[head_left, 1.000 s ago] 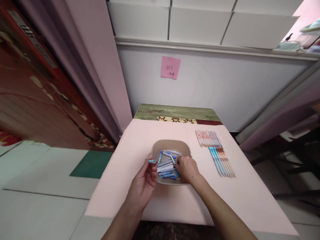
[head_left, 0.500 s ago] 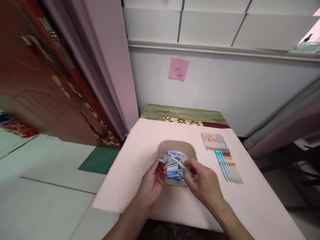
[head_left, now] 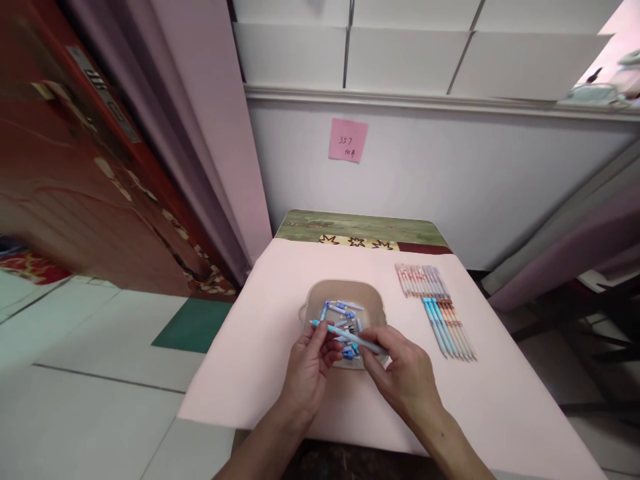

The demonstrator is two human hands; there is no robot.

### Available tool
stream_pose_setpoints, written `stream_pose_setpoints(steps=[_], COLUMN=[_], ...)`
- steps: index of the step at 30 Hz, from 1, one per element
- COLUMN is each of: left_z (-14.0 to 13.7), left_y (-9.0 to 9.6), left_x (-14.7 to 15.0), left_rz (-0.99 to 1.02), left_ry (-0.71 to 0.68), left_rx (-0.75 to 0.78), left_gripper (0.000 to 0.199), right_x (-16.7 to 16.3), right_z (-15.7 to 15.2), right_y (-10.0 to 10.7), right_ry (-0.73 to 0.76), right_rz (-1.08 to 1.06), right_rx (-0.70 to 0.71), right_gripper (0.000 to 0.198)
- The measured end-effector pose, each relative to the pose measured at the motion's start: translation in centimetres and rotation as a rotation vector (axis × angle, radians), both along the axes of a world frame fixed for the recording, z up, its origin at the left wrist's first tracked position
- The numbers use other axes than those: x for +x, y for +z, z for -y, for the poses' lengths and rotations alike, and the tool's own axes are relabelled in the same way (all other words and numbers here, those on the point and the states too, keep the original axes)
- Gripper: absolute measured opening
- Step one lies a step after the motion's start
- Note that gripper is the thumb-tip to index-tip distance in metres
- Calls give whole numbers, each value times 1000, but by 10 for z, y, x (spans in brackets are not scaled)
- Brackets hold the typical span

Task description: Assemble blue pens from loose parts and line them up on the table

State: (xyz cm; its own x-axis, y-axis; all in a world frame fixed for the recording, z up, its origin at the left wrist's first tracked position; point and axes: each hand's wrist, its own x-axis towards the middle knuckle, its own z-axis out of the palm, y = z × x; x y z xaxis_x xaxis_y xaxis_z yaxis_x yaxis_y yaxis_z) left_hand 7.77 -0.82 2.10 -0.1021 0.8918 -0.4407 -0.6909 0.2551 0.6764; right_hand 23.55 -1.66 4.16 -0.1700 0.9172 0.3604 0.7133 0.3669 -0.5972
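A slim light-blue pen (head_left: 345, 332) with a turquoise top spans the space between my two hands, slightly tilted. My left hand (head_left: 307, 363) pinches its turquoise end between thumb and forefinger, the other fingers curled below. Around the pale, tapered end, the fingers of my right hand (head_left: 400, 360) are closed. Below the pen stands a beige plastic basin (head_left: 345, 287), holding several blue and white pen parts (head_left: 345, 310), partly hidden by my hands.
On the pink-covered table (head_left: 240, 373), a row of reddish and lilac pens (head_left: 423, 281) lies to the right. In front of it are blue pens (head_left: 437, 327) and beige-brown pens (head_left: 457, 330), side by side. A pink note (head_left: 348, 140) is stuck to the wall behind.
The turquoise piece in my left hand and the pale barrel in my right were apart; they now meet in one line as a pen. The view has shifted slightly.
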Motion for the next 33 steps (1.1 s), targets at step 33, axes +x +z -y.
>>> stream_pose_setpoints(steps=[33], left_z=[13], left_y=[-1], left_x=[26], left_rz=[-45], left_ry=[-92], left_rx=[62], left_gripper=[26], right_x=[12], right_z=[20], right_y=[-22], right_ry=[-129], right_rz=[-85], right_rx=[137], right_gripper=[23])
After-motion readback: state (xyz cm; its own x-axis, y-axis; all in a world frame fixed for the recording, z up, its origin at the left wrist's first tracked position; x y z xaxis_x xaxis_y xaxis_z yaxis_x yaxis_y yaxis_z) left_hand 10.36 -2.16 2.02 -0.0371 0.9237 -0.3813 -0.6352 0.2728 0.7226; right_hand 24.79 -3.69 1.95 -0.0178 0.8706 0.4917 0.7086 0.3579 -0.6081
